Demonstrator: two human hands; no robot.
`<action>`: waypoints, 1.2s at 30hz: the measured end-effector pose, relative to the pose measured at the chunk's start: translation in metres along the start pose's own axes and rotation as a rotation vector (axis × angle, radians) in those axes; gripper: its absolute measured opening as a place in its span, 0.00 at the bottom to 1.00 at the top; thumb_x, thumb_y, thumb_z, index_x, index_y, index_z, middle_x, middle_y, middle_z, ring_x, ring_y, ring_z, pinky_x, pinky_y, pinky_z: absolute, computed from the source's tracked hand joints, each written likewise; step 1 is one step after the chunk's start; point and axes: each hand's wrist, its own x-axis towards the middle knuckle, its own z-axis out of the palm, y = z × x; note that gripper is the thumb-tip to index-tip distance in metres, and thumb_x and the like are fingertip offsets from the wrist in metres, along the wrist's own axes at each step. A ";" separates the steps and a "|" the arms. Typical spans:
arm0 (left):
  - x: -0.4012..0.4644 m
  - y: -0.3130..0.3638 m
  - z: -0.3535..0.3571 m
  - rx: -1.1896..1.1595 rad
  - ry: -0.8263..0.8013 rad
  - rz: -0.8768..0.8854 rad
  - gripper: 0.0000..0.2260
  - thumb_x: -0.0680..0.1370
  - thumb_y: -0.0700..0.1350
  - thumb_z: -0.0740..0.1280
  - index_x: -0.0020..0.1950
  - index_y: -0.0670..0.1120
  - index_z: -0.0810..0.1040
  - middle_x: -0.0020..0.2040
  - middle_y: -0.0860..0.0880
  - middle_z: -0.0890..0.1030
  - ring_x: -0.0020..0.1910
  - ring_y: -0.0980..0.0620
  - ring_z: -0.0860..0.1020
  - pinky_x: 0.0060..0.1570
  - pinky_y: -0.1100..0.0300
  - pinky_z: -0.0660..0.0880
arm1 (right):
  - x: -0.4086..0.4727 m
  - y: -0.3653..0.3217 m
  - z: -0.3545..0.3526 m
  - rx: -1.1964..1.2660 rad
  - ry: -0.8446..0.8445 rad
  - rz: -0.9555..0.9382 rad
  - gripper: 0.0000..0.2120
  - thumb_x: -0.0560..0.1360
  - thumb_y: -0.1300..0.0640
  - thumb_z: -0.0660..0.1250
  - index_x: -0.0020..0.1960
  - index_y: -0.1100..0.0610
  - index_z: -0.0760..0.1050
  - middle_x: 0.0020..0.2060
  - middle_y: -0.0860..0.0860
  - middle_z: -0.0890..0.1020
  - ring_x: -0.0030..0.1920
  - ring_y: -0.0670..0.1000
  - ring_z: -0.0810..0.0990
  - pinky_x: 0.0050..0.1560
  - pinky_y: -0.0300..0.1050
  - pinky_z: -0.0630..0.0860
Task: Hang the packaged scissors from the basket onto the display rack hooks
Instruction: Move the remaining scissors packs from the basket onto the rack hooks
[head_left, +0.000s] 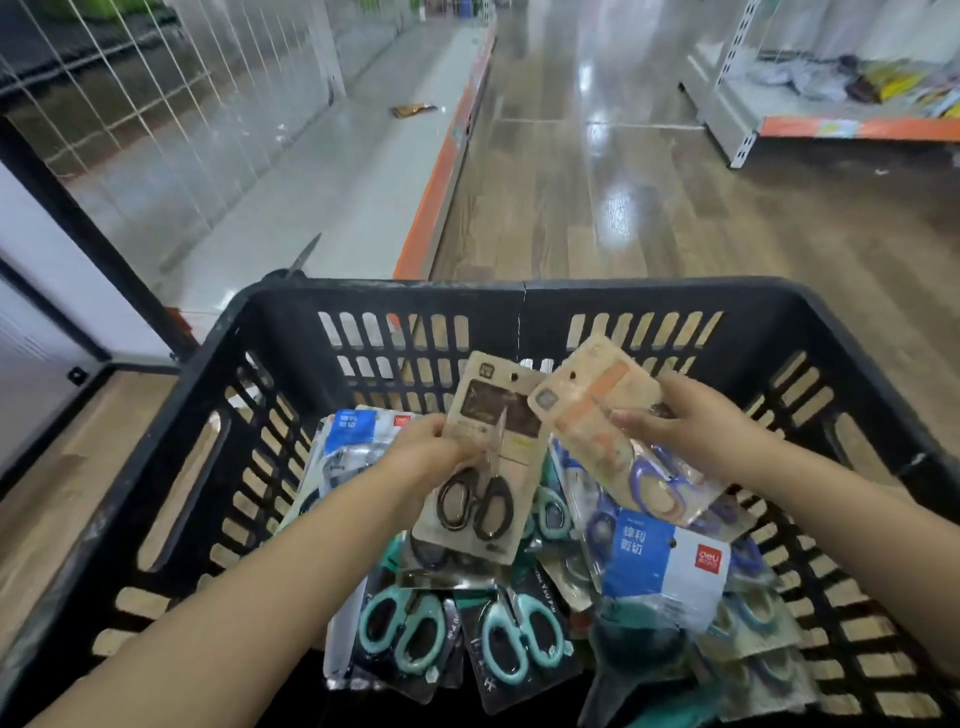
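Above the black slotted plastic basket, the left hand pinches a black-handled scissors pack; the right hand grips a blurred purple-handled pack. A blue "deli" pack lies near the right wall.

Matt black plastic basket, kraft-card scissor packs, glossy wood-look floor.
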 end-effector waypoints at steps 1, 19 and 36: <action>-0.001 0.004 -0.002 -0.026 0.008 0.045 0.03 0.77 0.37 0.66 0.48 0.44 0.76 0.46 0.46 0.81 0.44 0.51 0.78 0.34 0.68 0.74 | -0.004 -0.004 -0.004 0.089 0.032 -0.014 0.16 0.74 0.46 0.67 0.49 0.59 0.73 0.43 0.55 0.80 0.44 0.54 0.78 0.47 0.51 0.74; 0.008 0.007 -0.016 -0.300 0.036 0.131 0.05 0.77 0.43 0.67 0.50 0.43 0.80 0.48 0.44 0.84 0.50 0.45 0.82 0.56 0.49 0.76 | -0.028 -0.021 0.022 0.813 0.100 0.062 0.10 0.77 0.50 0.63 0.53 0.54 0.77 0.43 0.50 0.85 0.44 0.51 0.85 0.48 0.51 0.81; -0.061 0.120 -0.047 -0.268 0.105 -0.052 0.07 0.77 0.44 0.67 0.52 0.44 0.79 0.45 0.46 0.85 0.42 0.51 0.84 0.40 0.58 0.80 | -0.033 -0.103 -0.055 0.851 0.056 0.364 0.09 0.76 0.48 0.65 0.50 0.53 0.77 0.44 0.51 0.85 0.45 0.53 0.84 0.49 0.55 0.80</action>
